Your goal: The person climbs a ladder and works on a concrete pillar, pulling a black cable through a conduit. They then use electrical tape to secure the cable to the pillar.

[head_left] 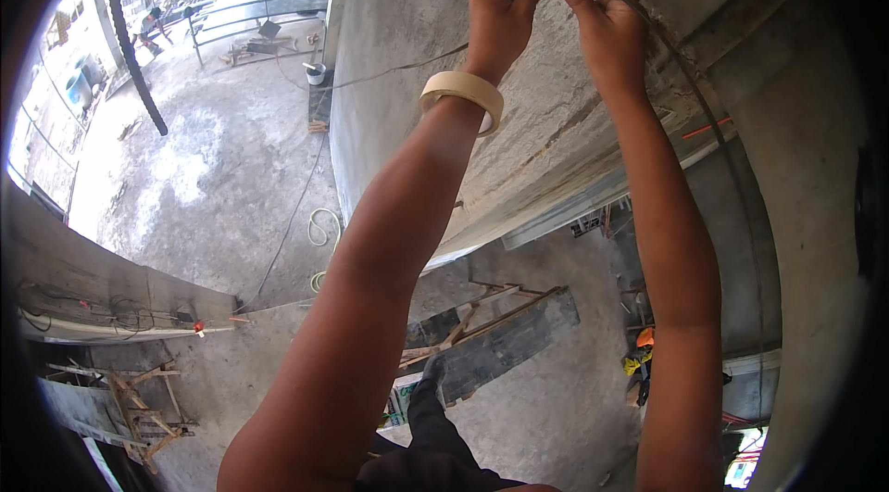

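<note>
Both hands are raised at the top of the view, close together against a rough concrete beam (546, 135). My left hand (503, 10) is closed, thumb and fingers pinching a thin dark cable (683, 64) at a small dark spot. Right beside it, the fingertips of my right hand (611, 29) pinch the same spot. From there the cable bends past my right hand and hangs down on the right. A thinner cord (398, 69) passes behind my left wrist toward the left. A roll of cream masking tape (463, 84) circles that wrist. Fingers hide the exact joint.
A ribbed steel bar (130, 47) hangs at upper left. Far below stand a bucket (316, 73), a pale coiled hose (324, 228) and a wooden trestle (143, 409). My foot rests by a dark plank (514, 339). A person (151, 29) is far off.
</note>
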Demonstrator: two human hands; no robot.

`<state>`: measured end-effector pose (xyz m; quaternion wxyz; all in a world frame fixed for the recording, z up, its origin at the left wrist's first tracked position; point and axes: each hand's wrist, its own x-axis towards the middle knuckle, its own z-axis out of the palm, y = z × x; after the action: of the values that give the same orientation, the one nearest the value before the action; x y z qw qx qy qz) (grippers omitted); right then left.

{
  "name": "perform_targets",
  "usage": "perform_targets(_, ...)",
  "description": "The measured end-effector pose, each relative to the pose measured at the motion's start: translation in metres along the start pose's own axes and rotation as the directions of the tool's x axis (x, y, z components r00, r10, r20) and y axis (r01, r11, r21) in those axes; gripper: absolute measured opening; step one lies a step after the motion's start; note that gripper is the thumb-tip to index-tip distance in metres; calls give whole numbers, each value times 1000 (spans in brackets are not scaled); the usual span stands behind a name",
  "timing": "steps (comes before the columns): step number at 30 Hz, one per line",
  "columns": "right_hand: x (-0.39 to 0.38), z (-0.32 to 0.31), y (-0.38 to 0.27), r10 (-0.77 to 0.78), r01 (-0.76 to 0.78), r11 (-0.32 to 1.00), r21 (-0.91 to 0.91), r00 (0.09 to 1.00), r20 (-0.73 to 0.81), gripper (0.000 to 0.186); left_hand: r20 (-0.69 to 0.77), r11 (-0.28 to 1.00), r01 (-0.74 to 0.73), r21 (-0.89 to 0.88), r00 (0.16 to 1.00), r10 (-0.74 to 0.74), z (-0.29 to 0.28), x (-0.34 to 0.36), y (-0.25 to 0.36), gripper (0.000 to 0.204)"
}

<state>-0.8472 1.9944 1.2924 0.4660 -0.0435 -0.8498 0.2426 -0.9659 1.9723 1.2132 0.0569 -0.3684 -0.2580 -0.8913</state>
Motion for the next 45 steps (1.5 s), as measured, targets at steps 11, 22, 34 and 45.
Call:
perform_targets(11, 5, -3, 7, -109, 108, 994, 15, 993, 44, 35, -82, 980, 56, 192, 996, -40, 6, 3, 9, 35)
perform_targets(22, 13, -5, 26, -149, 152, 983, -102, 988, 40, 35, -57, 988, 106, 115, 993, -100, 5, 6, 9, 38)
perform_targets(34, 48, 6, 45, -81, 50, 991, 121, 961, 266, 38, 67, 983, 172, 69, 982, -177, -4, 11, 10, 46)
perform_targets(45, -48, 28, -58, -151, 182, 905, -384, 982, 111, 54, 144, 944, 323, -63, 939, -311, -12, 11, 16, 33)
